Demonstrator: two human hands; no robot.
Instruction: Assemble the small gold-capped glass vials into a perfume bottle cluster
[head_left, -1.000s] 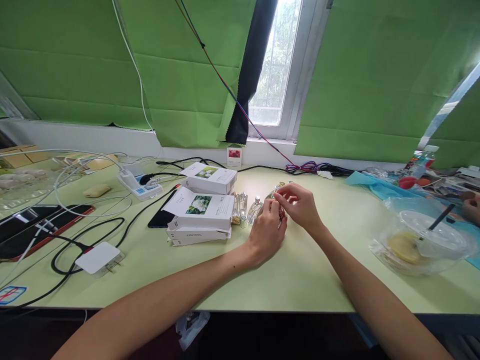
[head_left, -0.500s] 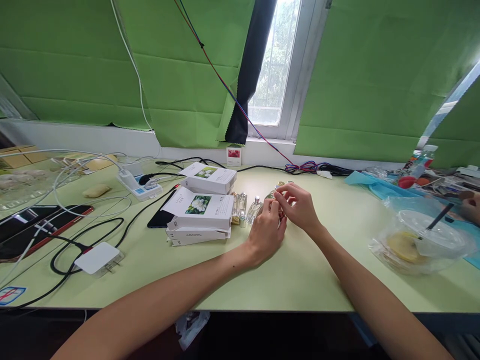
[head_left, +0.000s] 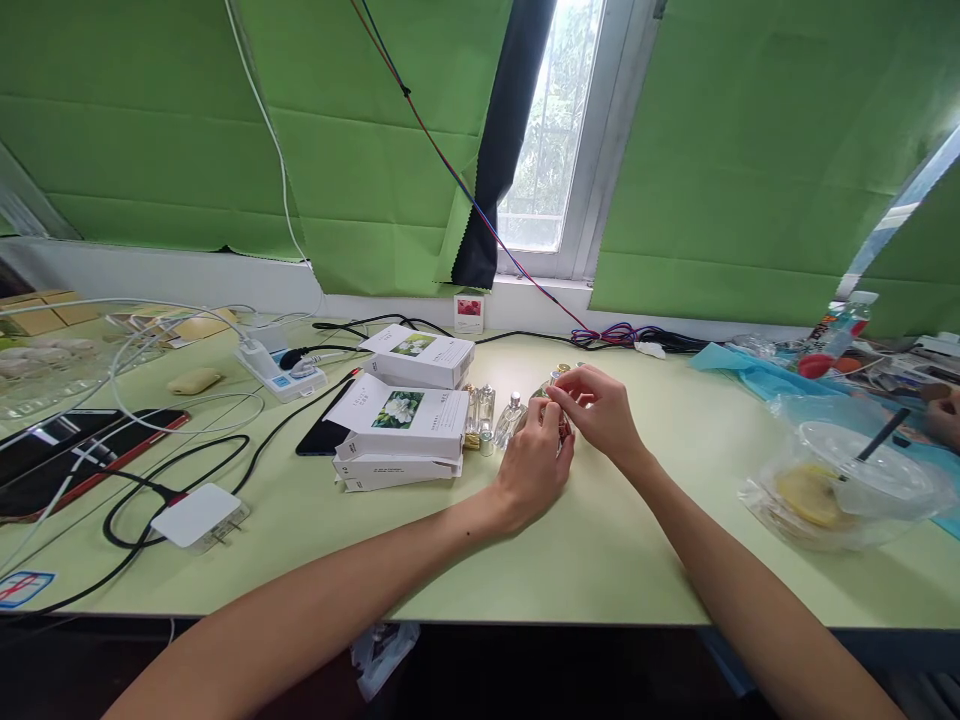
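Note:
My left hand (head_left: 534,462) is closed around a small glass bottle with a reddish tint (head_left: 564,430), mostly covered by the fingers. My right hand (head_left: 604,410) pinches at the top of that bottle; what its fingertips hold is hidden. Just left of my hands a clear glass bottle with a silver neck (head_left: 512,415) stands on the table (head_left: 555,560). Beside it are slim clear vials (head_left: 486,405) and a small capped bottle (head_left: 486,443). Behind my hands, more small bottle tops (head_left: 562,369) show.
Left of the vials lie white flower-printed boxes (head_left: 409,425) over a dark phone (head_left: 319,435). A power strip (head_left: 281,372), charger (head_left: 196,515) and cables fill the left. At right stands a bagged lidded cup (head_left: 862,460); another person's hand (head_left: 946,415) is at the far edge.
Both hands stay at almost the same spot. The right fingers have shifted only slightly at the bottle's top, and the reddish glass shows a little more. The boxes and vials have not moved.

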